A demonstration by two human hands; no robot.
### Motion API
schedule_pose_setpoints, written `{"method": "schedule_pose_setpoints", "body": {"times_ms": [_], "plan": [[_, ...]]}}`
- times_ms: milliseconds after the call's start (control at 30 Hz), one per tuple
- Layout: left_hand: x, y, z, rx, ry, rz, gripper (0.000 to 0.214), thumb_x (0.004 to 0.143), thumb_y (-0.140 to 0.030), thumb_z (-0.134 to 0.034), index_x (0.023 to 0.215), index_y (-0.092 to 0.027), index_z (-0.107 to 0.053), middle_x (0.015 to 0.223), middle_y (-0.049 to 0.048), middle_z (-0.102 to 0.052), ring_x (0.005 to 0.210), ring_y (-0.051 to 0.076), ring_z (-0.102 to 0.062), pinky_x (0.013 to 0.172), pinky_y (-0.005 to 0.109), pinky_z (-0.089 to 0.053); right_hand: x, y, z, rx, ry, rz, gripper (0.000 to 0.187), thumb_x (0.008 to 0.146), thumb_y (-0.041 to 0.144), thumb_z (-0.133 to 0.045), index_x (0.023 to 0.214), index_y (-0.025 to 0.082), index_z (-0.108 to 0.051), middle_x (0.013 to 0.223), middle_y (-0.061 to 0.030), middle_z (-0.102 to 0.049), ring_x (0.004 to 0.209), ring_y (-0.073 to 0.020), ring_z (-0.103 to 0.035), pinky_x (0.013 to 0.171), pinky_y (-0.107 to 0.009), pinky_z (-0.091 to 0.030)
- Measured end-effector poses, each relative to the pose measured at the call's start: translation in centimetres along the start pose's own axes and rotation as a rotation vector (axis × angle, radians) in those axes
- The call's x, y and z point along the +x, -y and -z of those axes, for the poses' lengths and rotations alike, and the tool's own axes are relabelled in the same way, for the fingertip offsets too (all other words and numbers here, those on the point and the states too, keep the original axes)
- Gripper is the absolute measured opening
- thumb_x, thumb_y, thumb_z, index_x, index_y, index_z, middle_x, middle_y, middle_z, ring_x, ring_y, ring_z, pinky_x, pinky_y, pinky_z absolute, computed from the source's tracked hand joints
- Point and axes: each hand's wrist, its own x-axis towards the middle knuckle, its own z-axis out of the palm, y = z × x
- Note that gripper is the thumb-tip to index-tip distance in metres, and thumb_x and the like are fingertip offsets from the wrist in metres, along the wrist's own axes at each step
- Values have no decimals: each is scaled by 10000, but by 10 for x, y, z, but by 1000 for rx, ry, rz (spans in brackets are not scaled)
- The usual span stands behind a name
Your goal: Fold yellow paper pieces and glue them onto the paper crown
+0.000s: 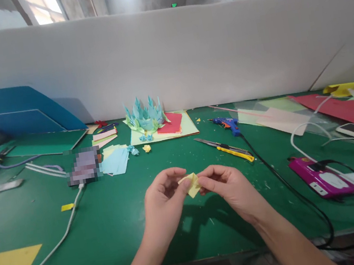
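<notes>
Both hands meet above the near middle of the green tabletop. The left hand and right hand each keep a narrow pinching grip on a small folded yellow paper between them. A yellow-handled knife lies farther back on the right.

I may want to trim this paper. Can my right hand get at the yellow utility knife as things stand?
Probably yes. The yellow utility knife lies just beyond the right hand with only bare green table between. But that hand pinches the folded yellow paper and would have to release it.
</notes>
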Motion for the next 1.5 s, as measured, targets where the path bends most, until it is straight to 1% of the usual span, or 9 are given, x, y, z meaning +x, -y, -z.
{"method": "schedule_pose_setpoints", "body": {"times_ms": [133,300,500,767,933,1133,1233,1333,1500], "plan": [[1,2,2,22,25,-20,180,633,-279,-727,676,-174,-587,578,-26,-621,529,87,-522,515,196,-411,0,0,1,-2,14,-5,282,535,412,-838,645,178,-726,598,0,-697,547,-101,-599,605,-241,-511],[0,3,3,86,40,-30,171,665,-292,-705,682,-174,-581,597,-26,-615,523,83,-510,505,197,-389,0,-1,1,-34,8,24,242,570,390,-821,658,182,-734,588,1,-696,551,-100,-601,604,-234,-505],[1,2,2,42,21,12,177,620,-266,-727,653,-171,-581,632,8,-686,568,106,-591,558,207,-451,1,-4,-1,-97,-36,77,251,578,400,-804,640,172,-720,562,-13,-685,539,-124,-606,567,-253,-500],[0,0,0,-17,10,62,207,586,-278,-758,652,-182,-587,558,-6,-692,509,111,-609,504,207,-455,1,-6,1,-155,-42,139,239,603,401,-779,632,180,-695,583,-16,-696,547,-134,-620,569,-265,-518],[2,0,0,-26,5,91,261,551,-296,-791,675,-183,-591,519,-18,-684,471,111,-601,473,206,-449,1,-5,1,-145,-27,131,232,603,385,-782,635,178,-681,634,-20,-714,577,-134,-632,603,-266,-522],[2,2,2,-25,-8,139,238,561,-278,-797,719,-160,-664,579,12,-717,529,122,-638,543,219,-500,0,-5,1,-170,-22,149,229,624,381,-769,639,177,-666,641,-18,-708,588,-134,-632,604,-260,-516],[2,3,2,-5,-3,121,195,582,-268,-789,715,-154,-703,624,27,-725,577,141,-660,579,235,-522,0,-5,0,-206,-24,180,230,635,389,-753,640,181,-655,656,-26,-710,610,-151,-645,607,-273,-524],[3,3,2,31,-6,98,157,593,-248,-778,703,-159,-711,634,26,-724,581,137,-654,572,226,-513,0,-6,-1,-246,-32,217,222,658,390,-728,652,184,-645,660,-29,-706,617,-159,-649,598,-276,-525],[2,5,2,98,-5,54,141,613,-221,-751,732,-167,-699,638,19,-719,583,136,-651,559,221,-503,0,-11,-4,-288,-49,295,177,694,344,-672,643,193,-596,614,-4,-648,574,-136,-606,552,-250,-505]]}}
